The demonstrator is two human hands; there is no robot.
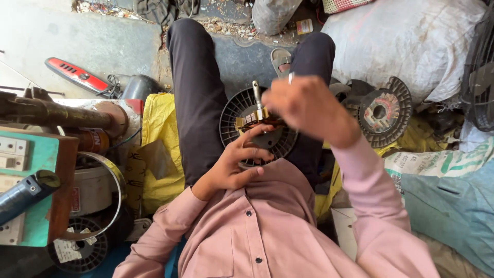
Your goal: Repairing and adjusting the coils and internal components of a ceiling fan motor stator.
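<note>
Left hand [234, 167] in closed grip on a small motor armature [256, 114], held over the lap above a black spool [242, 110]. Right hand [309, 105] pinches at the armature's top. Clutter crowds both sides: yellow sack [159, 154] left, white printed sack [437, 162] right, labelled spool [383, 110] just beyond.

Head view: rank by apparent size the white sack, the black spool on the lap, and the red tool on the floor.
1. white sack
2. black spool, partly hidden by the hands
3. red tool

The sack and tool lie farther from the camera, so true sizes stay unsure.
</note>
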